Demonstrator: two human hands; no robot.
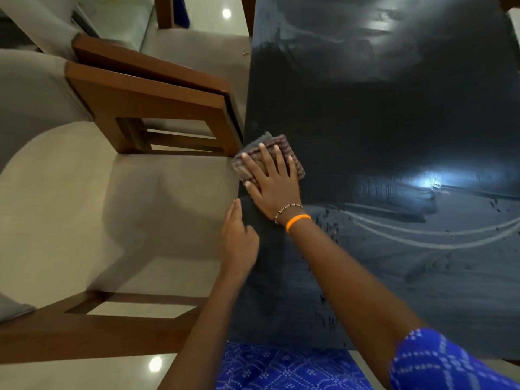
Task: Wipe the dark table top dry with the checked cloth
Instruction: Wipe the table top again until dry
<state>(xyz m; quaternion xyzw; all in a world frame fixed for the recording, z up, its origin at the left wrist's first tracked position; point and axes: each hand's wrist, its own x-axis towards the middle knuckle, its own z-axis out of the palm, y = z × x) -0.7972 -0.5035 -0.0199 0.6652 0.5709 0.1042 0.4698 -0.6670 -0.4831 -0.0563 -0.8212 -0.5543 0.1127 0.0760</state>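
The dark table top (380, 130) fills the right half of the head view, with wet streaks and droplets near its front. A folded checked cloth (254, 157) lies at the table's left edge. My right hand (271, 181) presses flat on the cloth, fingers spread; an orange band and a bead bracelet circle its wrist. Just below it, my left hand (239, 237) rests on the table's left edge with curled fingers, holding nothing that I can see.
Two wooden chairs with grey cushions (118, 175) stand close against the table's left side. The nearer chair's armrest (157, 99) almost touches the table edge by the cloth. Shiny pale floor tiles (84, 370) show below.
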